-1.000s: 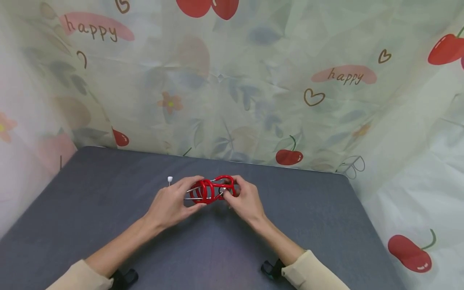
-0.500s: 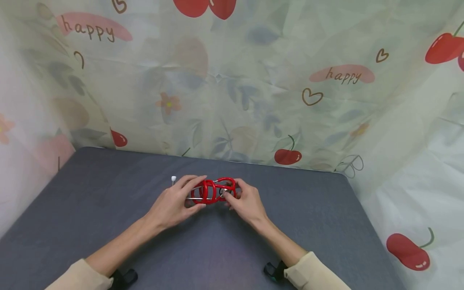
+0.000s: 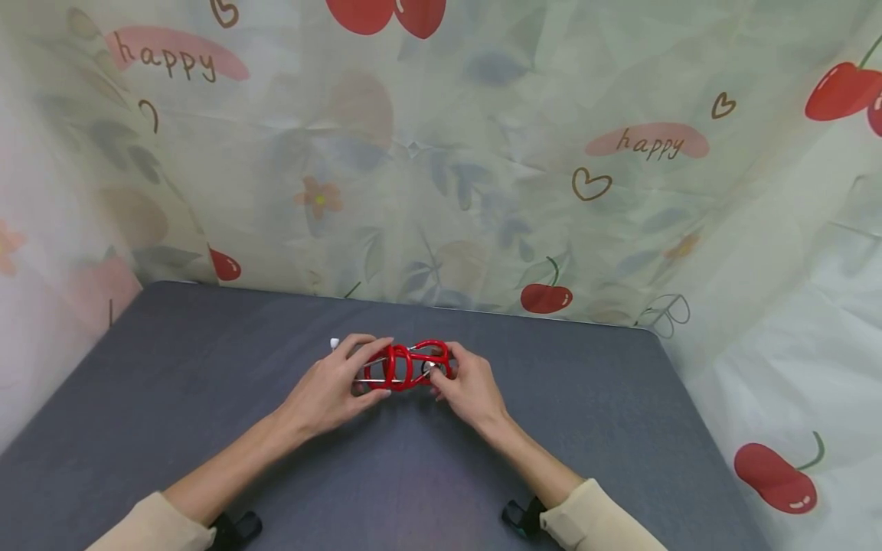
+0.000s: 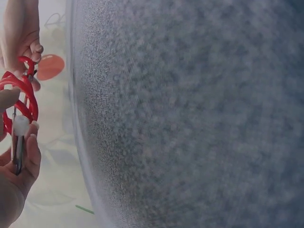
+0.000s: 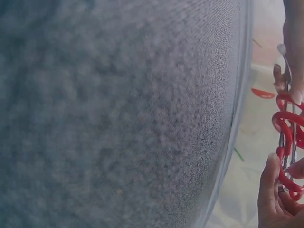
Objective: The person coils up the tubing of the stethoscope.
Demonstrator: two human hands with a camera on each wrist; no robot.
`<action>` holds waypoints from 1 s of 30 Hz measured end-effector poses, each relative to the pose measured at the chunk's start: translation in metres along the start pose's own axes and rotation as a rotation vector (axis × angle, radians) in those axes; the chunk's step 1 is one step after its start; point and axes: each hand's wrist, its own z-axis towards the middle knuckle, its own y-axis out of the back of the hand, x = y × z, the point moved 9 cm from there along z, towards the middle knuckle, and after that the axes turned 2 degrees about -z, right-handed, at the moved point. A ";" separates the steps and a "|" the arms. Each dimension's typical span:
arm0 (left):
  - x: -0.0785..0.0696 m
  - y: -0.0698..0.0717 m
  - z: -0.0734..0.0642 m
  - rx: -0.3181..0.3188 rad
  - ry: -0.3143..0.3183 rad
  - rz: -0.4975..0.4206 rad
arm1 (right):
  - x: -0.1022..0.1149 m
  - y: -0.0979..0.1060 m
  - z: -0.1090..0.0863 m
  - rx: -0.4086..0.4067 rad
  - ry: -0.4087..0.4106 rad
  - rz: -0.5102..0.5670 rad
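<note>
A red looped thing with thin metal rods [image 3: 398, 369] is held between both hands above the table in the head view; its exact kind is unclear. My left hand [image 3: 332, 389] grips its left end, fingers over the top and thumb below. At the other end, my right hand [image 3: 474, 389] pinches a red loop near a small round metal part. A white knob [image 3: 334, 343] sticks up behind the left fingers, and it also shows at the end of a rod in the right wrist view. The left wrist view shows red loops [image 4: 32, 104] and the left palm [image 4: 16, 190] around metal parts.
A dark grey table [image 3: 386, 474] lies beneath the hands. Printed cloth curtain [image 3: 441, 191] hangs behind it and along both sides. Black wrist straps [image 3: 237, 528] sit near the pale sleeves.
The held red thing and both hands have shifted very slightly to the right. The white knob has sunk lower behind the left fingers. Both grips are kept.
</note>
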 end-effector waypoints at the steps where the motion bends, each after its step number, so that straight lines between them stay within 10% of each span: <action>1: 0.000 0.000 0.000 0.001 -0.002 -0.006 | 0.000 0.000 0.000 -0.003 0.002 -0.003; 30: 0.003 -0.004 -0.001 0.035 -0.012 -0.002 | -0.012 -0.003 -0.004 0.055 -0.116 0.016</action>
